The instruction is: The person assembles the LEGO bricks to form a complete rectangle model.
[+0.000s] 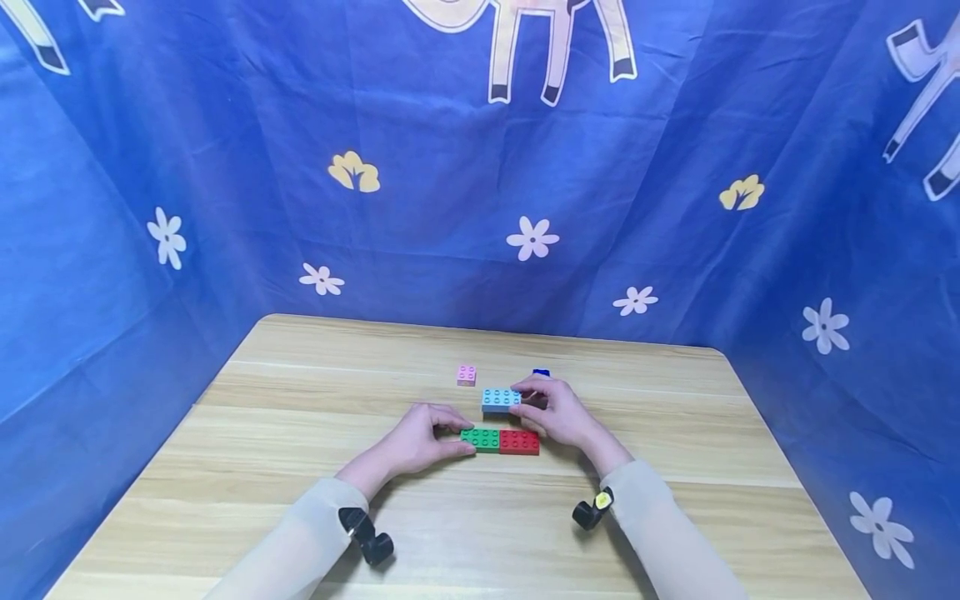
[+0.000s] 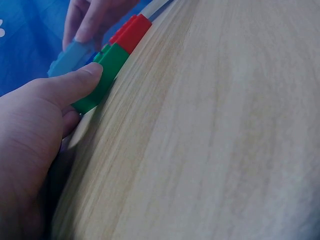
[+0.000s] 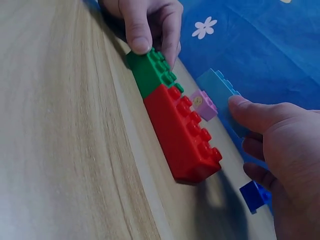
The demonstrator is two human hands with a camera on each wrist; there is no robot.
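My left hand (image 1: 420,437) pinches the left end of a green toy brick (image 1: 482,440) between thumb and fingers. A red brick (image 1: 519,442) lies end to end with the green one on the table, studs up on both. Behind this row, my right hand (image 1: 561,410) grips a light blue brick (image 1: 498,400) by its right end. In the right wrist view the light blue brick (image 3: 216,89) appears raised off the wood, with the right thumb (image 3: 245,107) on its near side.
A small pink brick (image 1: 467,376) stands on the wooden table (image 1: 360,358) behind the row. Partly hidden by the right hand is a small dark blue brick (image 1: 541,372). Blue patterned cloth (image 1: 450,208) rises at the table's back and sides.
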